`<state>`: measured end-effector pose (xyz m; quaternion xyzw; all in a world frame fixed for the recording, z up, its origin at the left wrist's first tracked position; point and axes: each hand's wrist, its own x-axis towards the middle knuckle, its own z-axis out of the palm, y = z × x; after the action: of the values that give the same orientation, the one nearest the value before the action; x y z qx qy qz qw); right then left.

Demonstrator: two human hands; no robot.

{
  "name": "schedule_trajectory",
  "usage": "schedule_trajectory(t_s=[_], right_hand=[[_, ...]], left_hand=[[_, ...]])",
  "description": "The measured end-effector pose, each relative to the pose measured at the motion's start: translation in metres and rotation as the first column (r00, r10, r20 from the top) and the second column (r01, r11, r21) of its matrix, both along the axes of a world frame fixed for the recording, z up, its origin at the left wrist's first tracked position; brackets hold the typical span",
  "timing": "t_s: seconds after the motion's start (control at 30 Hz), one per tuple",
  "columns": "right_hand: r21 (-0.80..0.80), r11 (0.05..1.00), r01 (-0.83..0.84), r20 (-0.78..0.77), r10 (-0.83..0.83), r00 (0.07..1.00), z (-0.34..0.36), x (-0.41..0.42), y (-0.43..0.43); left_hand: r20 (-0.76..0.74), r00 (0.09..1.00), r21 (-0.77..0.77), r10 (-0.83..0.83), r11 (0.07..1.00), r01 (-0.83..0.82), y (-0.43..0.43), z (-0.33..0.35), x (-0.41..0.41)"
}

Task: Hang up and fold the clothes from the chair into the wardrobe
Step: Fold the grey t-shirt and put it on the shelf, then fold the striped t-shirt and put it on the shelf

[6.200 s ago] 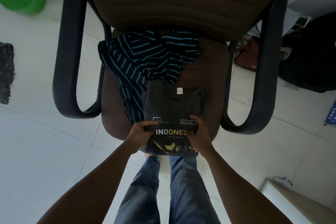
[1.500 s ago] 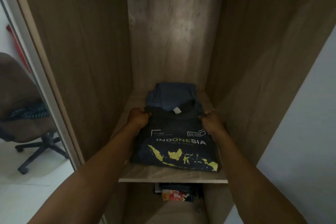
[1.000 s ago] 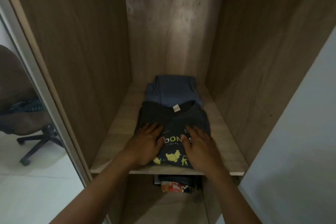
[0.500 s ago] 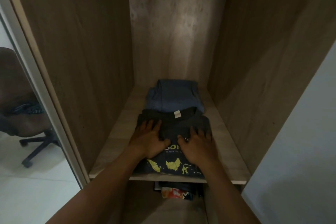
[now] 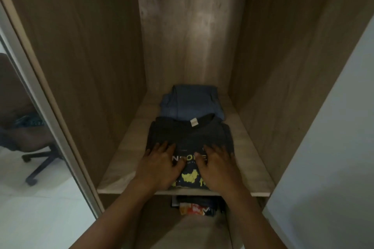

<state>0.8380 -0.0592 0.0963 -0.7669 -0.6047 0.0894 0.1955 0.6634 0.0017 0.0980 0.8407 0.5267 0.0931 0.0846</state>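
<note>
A folded black T-shirt (image 5: 188, 134) with a yellow map print and a white neck label lies on the wooden wardrobe shelf (image 5: 121, 164). It partly overlaps a folded blue garment (image 5: 192, 103) behind it. My left hand (image 5: 159, 164) and my right hand (image 5: 217, 166) both rest flat on the shirt's front half, fingers spread, palms down. They cover most of the print. Neither hand grips anything.
Wooden side walls close in on both sides of the shelf. More folded clothes (image 5: 194, 207) sit on the level below. A brown office chair (image 5: 24, 137) with a striped garment (image 5: 28, 122) on its seat stands on the white floor at the left.
The folded black shirt went from the chair onto the wardrobe shelf. My hands let go of its sides and now lie flat on top, sliding slightly toward me over the last half second.
</note>
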Motion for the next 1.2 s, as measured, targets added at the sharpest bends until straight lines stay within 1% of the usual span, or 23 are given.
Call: schedule_trajectory(t_s=[0.1,0.27,0.4,0.43,0.53,0.63,0.73,0.8,0.83,0.9,0.97,1.03,1.1,1.17,1.2], right_hand=[[0.016,1.0,-0.011,0.031,0.01,0.999,-0.008,0.004,0.0],[0.026,1.0,-0.002,0.033,0.001,0.999,-0.013,0.01,0.004],[0.18,0.983,0.036,0.105,-0.055,0.993,-0.016,0.005,-0.003],[0.19,0.981,0.034,0.113,-0.057,0.992,-0.016,0.004,-0.004],[0.154,0.988,0.025,0.099,-0.04,0.994,-0.014,0.003,-0.004],[0.164,0.986,0.029,0.071,-0.042,0.997,-0.011,0.002,-0.006],[0.171,0.985,0.025,0.012,-0.028,1.0,-0.006,-0.002,-0.008],[0.206,0.978,0.023,-0.019,-0.02,1.0,0.0,-0.017,-0.014],[0.225,0.974,0.025,-0.009,-0.024,1.0,0.004,-0.028,-0.019],[0.26,0.966,0.006,0.037,-0.016,0.999,0.011,-0.062,-0.038],[0.24,0.968,-0.072,0.057,0.06,0.997,0.01,-0.107,-0.066],[0.158,0.973,-0.166,0.049,0.161,0.986,0.0,-0.157,-0.097],[0.046,0.953,-0.299,0.023,0.298,0.954,-0.013,-0.212,-0.134],[-0.046,0.888,-0.457,-0.065,0.454,0.889,-0.028,-0.272,-0.172],[-0.095,0.842,-0.532,-0.087,0.525,0.847,-0.035,-0.302,-0.192]], left_hand=[[0.006,0.999,0.06,0.031,0.998,-0.032,-0.004,-0.015,-0.001],[0.005,0.999,0.094,0.037,0.995,-0.038,-0.001,-0.019,0.001],[0.08,0.995,0.176,0.062,0.982,-0.075,-0.007,-0.021,-0.002],[0.086,0.994,0.189,0.069,0.978,-0.085,-0.008,-0.021,-0.003],[0.055,0.996,0.181,0.066,0.981,-0.075,-0.006,-0.022,-0.004],[0.053,0.998,0.14,0.036,0.989,-0.043,-0.006,-0.018,-0.005],[0.122,0.992,0.093,-0.016,0.996,0.004,-0.017,-0.01,-0.019],[0.168,0.985,0.145,-0.046,0.989,0.022,-0.039,-0.005,-0.044],[0.19,0.981,0.175,-0.049,0.984,0.015,-0.053,-0.003,-0.058],[0.228,0.974,0.199,0.004,0.979,-0.05,-0.086,-0.002,-0.093],[0.224,0.968,0.182,0.114,0.971,-0.157,-0.125,-0.006,-0.135],[0.175,0.952,0.136,0.252,0.951,-0.276,-0.168,-0.012,-0.185],[0.136,0.916,0.101,0.377,0.915,-0.392,-0.219,-0.023,-0.242],[0.121,0.856,0.058,0.503,0.857,-0.512,-0.277,-0.036,-0.304],[0.122,0.814,0.023,0.568,0.818,-0.574,-0.308,-0.043,-0.335]])
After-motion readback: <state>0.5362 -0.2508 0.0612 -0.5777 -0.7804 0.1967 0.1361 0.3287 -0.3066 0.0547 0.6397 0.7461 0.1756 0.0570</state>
